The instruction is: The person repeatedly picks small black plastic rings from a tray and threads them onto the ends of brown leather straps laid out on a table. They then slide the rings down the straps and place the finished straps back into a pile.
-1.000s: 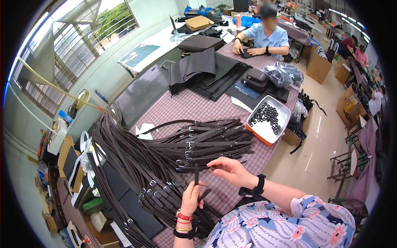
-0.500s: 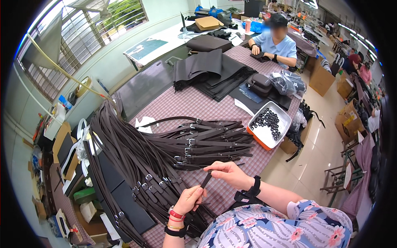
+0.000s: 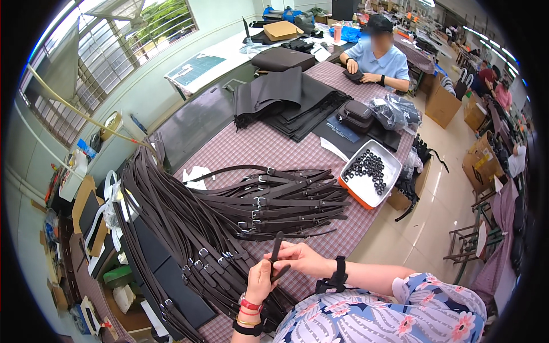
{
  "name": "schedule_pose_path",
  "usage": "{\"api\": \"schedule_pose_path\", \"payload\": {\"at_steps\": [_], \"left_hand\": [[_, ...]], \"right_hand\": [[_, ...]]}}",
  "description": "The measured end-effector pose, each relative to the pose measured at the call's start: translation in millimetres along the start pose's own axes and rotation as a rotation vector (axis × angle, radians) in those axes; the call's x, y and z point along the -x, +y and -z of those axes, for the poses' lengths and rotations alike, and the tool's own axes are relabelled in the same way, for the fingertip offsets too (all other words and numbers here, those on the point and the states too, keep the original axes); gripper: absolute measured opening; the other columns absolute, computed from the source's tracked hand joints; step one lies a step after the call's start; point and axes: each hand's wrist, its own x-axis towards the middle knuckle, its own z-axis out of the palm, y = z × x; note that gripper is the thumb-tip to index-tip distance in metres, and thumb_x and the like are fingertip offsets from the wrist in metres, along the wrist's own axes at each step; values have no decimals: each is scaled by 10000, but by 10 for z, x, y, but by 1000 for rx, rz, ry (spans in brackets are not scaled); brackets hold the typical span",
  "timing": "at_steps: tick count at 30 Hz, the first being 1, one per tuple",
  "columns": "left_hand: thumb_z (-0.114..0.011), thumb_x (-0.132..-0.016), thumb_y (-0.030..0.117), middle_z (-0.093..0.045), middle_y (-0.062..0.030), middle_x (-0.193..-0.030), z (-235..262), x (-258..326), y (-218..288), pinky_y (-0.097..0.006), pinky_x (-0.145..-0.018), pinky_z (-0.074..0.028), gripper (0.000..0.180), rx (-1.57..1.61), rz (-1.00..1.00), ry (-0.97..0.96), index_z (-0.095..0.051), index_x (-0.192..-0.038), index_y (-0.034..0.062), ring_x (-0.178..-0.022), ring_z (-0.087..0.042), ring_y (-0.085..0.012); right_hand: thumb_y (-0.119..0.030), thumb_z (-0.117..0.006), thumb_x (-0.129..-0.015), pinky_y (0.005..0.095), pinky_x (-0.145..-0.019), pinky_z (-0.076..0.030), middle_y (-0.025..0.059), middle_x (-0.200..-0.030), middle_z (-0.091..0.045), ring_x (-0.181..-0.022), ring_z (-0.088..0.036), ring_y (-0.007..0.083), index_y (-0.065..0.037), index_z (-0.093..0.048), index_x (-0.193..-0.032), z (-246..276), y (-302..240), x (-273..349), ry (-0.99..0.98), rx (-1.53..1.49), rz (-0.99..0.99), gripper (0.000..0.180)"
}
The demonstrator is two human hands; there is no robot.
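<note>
My left hand (image 3: 258, 281) is closed on a dark brown leather strap (image 3: 277, 244) whose tip sticks up above my fingers. From the right, my right hand (image 3: 306, 260) meets it, fingers pinched on the strap beside a second short end (image 3: 281, 273). Just past my hands lies a big bundle of matching buckled straps (image 3: 286, 197), fanned across the checked cloth. More buckled straps (image 3: 209, 266) hang toward the near left. The white tray with an orange outer side (image 3: 374, 199) stands right of the bundle, holding small black rings (image 3: 369, 168).
Black sheet material (image 3: 269, 94), a dark brown pouch (image 3: 359, 114) and plastic-wrapped items (image 3: 394, 114) lie farther up the table (image 3: 214, 140). Across it, a person in light blue (image 3: 377, 60) handles a black piece. Cartons (image 3: 443, 103) stand on the floor at right.
My right hand has moved left and down, close against my left hand. The strap end, earlier between my right fingertips, now points up free of them. The view has shifted slightly.
</note>
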Motion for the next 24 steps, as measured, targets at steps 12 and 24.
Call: {"api": "schedule_pose_path", "payload": {"at_steps": [12, 24], "left_hand": [[-487, -996, 196, -604, -68, -688, -1, -217, 92, -290, -485, -451, 232, -474, -216, 23, -598, -1092, 17, -491, -582, -135], [-481, -1009, 235, -487, 24, -606, 206, -481, -119, -234, -466, -364, 253, -207, 155, -317, -607, -1030, 16, -491, -442, -60]], "right_hand": [[-149, -645, -927, 257, -825, -435, 14, -971, -513, -872, -521, 100, 2, -688, -954, 113, 61, -110, 366, -97, 61, 159], [-288, -606, -768, 524, -1184, -34, 85, -1530, -309, -1442, -221, 228, -84, -442, -1403, 318, -256, 82, 306, 1923, 613, 687]]}}
